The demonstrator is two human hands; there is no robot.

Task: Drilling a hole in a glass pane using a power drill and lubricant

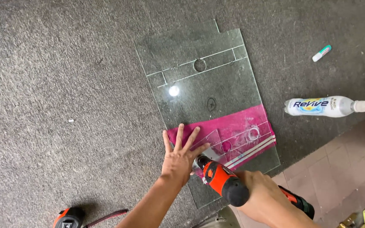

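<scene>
- A person's left hand [179, 155] is pressing flat, fingers spread wide, on the near part of a clear rectangular glass pane [208, 90] lying on a grey carpeted floor [55, 84]
- The right hand [263, 195] is gripping an orange-and-black power drill [224, 182], its nose meeting the glass just beside the left hand's thumb
- A pink printed sheet [241, 131] is lying under the lower part of the pane, where a small clear glass offcut [211, 140] is sitting by the fingertips
- White lines and round marks are showing on the pane's far part
- A white plastic bottle with a nozzle cap [327, 106] is lying on its side to the right of the glass, a small white marker [321, 53] well beyond it
- An orange-and-black tape measure [67, 218] is resting at the frame's lower left edge
</scene>
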